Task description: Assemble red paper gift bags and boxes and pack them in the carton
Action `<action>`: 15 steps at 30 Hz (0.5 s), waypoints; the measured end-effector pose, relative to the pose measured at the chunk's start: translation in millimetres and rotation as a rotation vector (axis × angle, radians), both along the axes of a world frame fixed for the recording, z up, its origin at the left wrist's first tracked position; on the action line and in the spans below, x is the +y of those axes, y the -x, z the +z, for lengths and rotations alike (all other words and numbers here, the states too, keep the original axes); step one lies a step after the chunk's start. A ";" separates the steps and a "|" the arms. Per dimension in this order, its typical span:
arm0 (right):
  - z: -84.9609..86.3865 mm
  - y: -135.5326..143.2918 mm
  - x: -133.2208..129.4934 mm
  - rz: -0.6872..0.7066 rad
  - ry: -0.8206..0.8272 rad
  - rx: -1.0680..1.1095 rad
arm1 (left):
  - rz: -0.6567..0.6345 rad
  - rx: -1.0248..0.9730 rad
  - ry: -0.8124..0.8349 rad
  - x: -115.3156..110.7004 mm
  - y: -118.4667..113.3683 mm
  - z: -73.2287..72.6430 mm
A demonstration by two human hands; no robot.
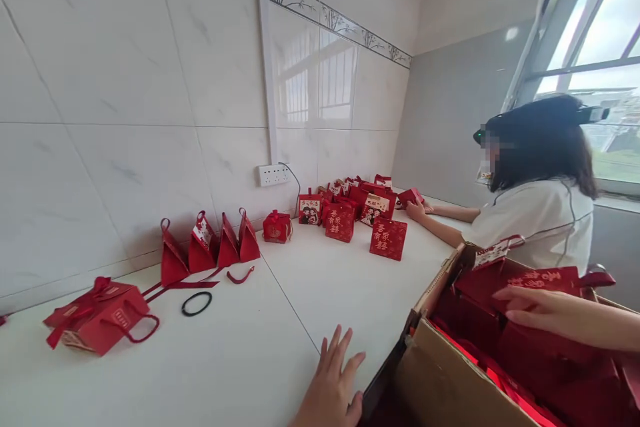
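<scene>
Reaching into the cardboard box (465,374) at the near right, the person's right hand (537,307) lies over a red gift box (543,278) with gold writing; I can't tell if the fingers grip it. The left hand (333,374) holds nothing, its fingers spread wide over the white table (240,374), maybe to help with balance. Four pointed red bags (204,255) stand in a row by the wall (120,180) on the left, perhaps so they stay tidy. At the far right, another person (540,227) holds a small red box (411,197), with more red boxes (340,222) near it. The cardboard box has tall sides, so its edge could bump the right arm. Between the row and that edge runs a wide bit of table, room enough for the left hand to slide, I think.
</scene>
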State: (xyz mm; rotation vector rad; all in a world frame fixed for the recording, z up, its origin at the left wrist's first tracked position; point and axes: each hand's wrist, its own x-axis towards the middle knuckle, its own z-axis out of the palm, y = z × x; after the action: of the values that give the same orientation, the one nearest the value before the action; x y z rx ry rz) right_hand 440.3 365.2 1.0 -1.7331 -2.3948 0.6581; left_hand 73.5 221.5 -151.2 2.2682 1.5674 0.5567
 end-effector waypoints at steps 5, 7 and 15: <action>27.5 124.0 65.3 0.298 -0.059 -0.254 | 0.229 -0.294 -0.128 -15.1 39.6 -11.7; 24.2 168.4 89.1 0.341 -0.103 -0.275 | 0.298 -0.441 -0.140 -16.1 45.6 -11.3; -10.5 282.5 172.4 0.226 -0.268 -0.312 | 0.404 -0.830 -0.013 -8.8 44.8 -14.3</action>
State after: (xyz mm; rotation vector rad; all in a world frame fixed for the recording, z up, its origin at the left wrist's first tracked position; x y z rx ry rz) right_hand 157.8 537.6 -9.5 -1.5652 -2.7585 0.0775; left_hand 28.7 212.8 -165.5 1.3852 1.5233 1.3866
